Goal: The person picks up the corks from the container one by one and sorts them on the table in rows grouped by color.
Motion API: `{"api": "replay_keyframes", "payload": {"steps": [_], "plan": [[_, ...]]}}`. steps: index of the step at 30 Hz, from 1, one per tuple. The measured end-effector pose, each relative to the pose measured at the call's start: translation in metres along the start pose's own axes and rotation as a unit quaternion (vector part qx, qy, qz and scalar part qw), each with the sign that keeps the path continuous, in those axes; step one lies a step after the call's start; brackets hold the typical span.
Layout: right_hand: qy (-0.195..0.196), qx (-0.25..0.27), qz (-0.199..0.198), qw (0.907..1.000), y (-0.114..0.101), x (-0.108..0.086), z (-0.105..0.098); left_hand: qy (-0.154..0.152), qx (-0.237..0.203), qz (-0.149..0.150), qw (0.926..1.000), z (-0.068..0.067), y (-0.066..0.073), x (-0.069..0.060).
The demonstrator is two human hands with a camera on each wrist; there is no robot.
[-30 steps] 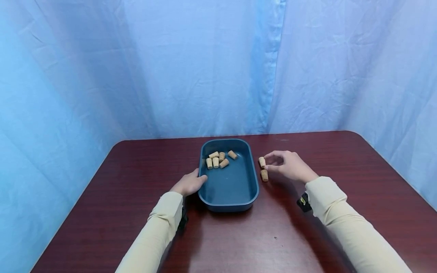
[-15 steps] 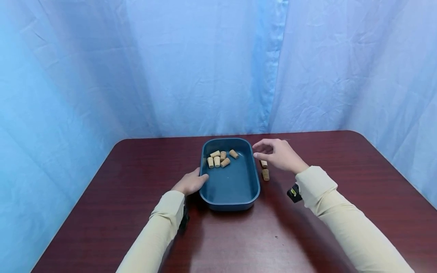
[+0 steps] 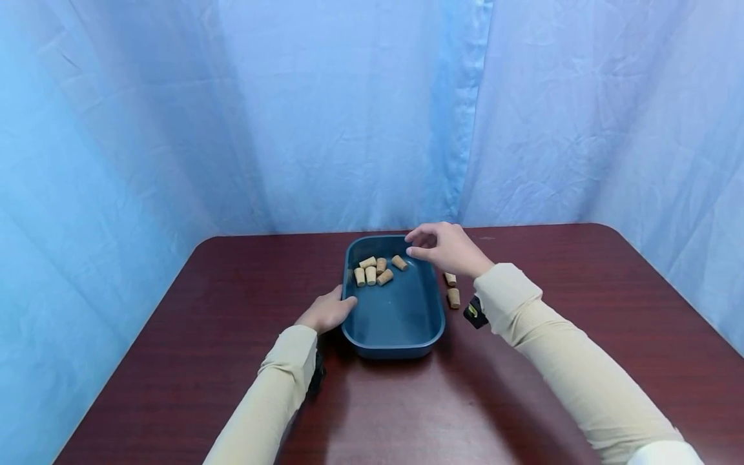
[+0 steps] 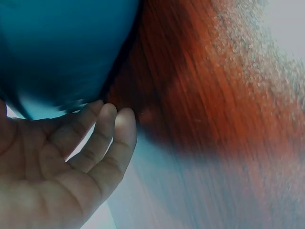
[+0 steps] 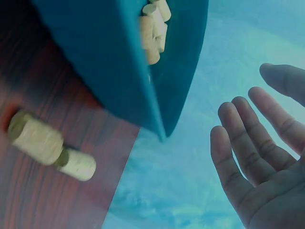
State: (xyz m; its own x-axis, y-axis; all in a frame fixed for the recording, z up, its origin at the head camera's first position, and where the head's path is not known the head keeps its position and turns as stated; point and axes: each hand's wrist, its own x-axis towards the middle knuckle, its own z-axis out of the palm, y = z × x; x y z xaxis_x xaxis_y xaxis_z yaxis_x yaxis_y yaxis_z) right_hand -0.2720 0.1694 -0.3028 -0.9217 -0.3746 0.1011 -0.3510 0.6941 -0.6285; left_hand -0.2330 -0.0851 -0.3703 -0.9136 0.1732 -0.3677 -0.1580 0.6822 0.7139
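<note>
A dark blue rectangular tray [image 3: 392, 323] stands on the table with several corks [image 3: 371, 276] lying at its far left. My left hand [image 3: 327, 311] holds the tray's left side, thumb over the rim and fingers outside. In the left wrist view the left fingers [image 4: 124, 129] meet the tray's outer wall. Above the tray's far right corner hovers my right hand [image 3: 450, 248], its fingers loosely bent with nothing between them. Two more corks lie end to end on the table right of the tray, the nearer cork [image 3: 453, 298] and the farther cork [image 3: 450, 279], partly hidden.
The dark red-brown table [image 3: 552, 310] extends around the tray on all sides. Light blue curtains [image 3: 349, 116] hang behind its far edge and at both sides.
My right hand has let go of the farther cork beside the tray and risen leftward over the tray's far right corner. The left hand and the corks keep their places.
</note>
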Motion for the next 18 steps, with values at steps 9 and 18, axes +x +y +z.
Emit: {"api": "replay_keyframes", "payload": {"steps": [9, 18], "plan": [[-0.020, 0.029, 0.023, 0.9991, -0.017, 0.021, 0.013, 0.009, 0.005, -0.005, 0.9999, 0.004, -0.002, -0.001], [-0.055, 0.057, 0.047, 0.9958, -0.021, 0.033, 0.028, 0.005, 0.006, -0.007, 1.0000, 0.008, 0.003, 0.000]]}}
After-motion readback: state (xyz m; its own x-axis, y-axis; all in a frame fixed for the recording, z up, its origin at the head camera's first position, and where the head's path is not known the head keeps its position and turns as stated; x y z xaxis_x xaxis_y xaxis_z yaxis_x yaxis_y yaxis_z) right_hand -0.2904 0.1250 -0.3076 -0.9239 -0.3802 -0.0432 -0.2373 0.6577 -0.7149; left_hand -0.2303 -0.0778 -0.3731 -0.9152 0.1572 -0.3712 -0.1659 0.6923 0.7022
